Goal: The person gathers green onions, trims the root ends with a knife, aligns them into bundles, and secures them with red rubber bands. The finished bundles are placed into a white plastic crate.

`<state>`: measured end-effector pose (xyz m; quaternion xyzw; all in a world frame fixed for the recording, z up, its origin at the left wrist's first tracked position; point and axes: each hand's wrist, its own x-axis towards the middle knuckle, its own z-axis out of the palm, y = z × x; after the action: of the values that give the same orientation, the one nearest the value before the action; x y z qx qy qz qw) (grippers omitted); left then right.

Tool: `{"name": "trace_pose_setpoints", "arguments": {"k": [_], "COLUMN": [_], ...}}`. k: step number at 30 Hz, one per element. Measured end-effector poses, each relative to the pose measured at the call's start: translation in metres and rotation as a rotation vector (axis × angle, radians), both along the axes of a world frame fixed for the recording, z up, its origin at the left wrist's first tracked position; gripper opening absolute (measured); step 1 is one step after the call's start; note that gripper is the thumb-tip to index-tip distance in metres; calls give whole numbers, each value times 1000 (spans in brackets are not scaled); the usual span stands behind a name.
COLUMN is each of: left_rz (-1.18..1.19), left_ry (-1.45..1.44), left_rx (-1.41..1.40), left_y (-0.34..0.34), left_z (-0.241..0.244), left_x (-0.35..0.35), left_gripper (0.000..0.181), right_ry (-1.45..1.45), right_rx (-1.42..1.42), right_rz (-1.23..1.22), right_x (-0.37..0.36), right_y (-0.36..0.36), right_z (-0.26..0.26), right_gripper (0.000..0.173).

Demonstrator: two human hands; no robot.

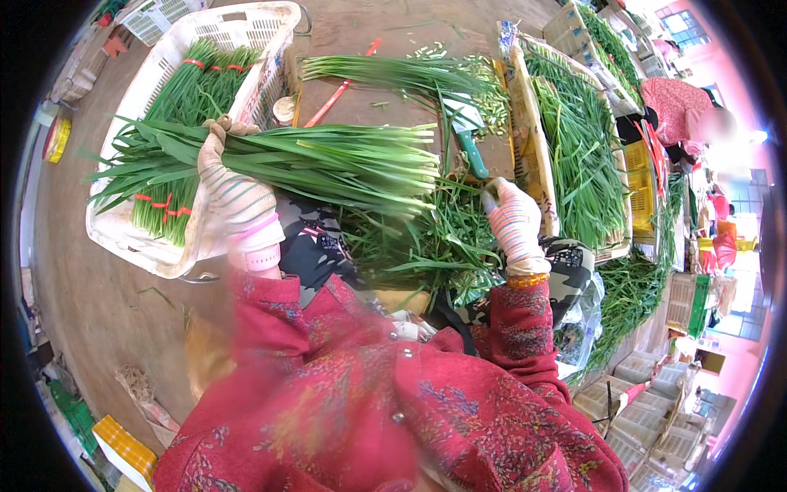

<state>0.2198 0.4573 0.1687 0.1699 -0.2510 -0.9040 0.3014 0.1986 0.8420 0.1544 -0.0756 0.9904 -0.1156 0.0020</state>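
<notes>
My left hand (pixel 237 197), in a striped knit glove, grips a bunch of garlic chives (pixel 350 163) by its leafy part. The bunch lies level across the view, pale cut ends to the right, leaf tips over a white crate. Gloved likewise, my right hand (pixel 515 224) is curled above a heap of loose chive leaves (pixel 449 237) at my lap. A few strands reach its fingertips; whether it pinches them is unclear. Beyond it, a kitchen knife with a green handle (pixel 471 154) rests on a wooden board (pixel 369 114). More chives (pixel 381 72) lie across the board, partly over the blade.
The white plastic crate (pixel 246 27) at left holds chive bundles tied with red bands. Red tie strips (pixel 329 104) and chopped stem ends (pixel 492 92) lie on the board. A second crate (pixel 535 144) at right holds loose chives (pixel 581 154). Another person (pixel 673 111) is farther right.
</notes>
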Motion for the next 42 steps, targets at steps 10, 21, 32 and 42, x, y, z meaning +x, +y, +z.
{"name": "trace_pose_setpoints", "arguments": {"k": [10,21,32,42], "left_rz": [79,90,86,127], "left_ry": [-187,-181,-79,-229], "left_rx": [-68,-104,-106,95], "left_y": [-2,8,6,-17], "left_z": [9,5,6,3], "left_x": [-8,-15,-10,-15], "left_gripper": [20,25,22,20], "right_ry": [-324,429,-184,-139], "right_rx": [-607,-452,-1278,-1856], "right_rz": [122,522,364,-93], "right_x": [-29,-6,-21,-33], "right_y": [-55,-138,-172,2], "right_z": [-20,63,28,40], "right_gripper": [29,40,15,22]}}
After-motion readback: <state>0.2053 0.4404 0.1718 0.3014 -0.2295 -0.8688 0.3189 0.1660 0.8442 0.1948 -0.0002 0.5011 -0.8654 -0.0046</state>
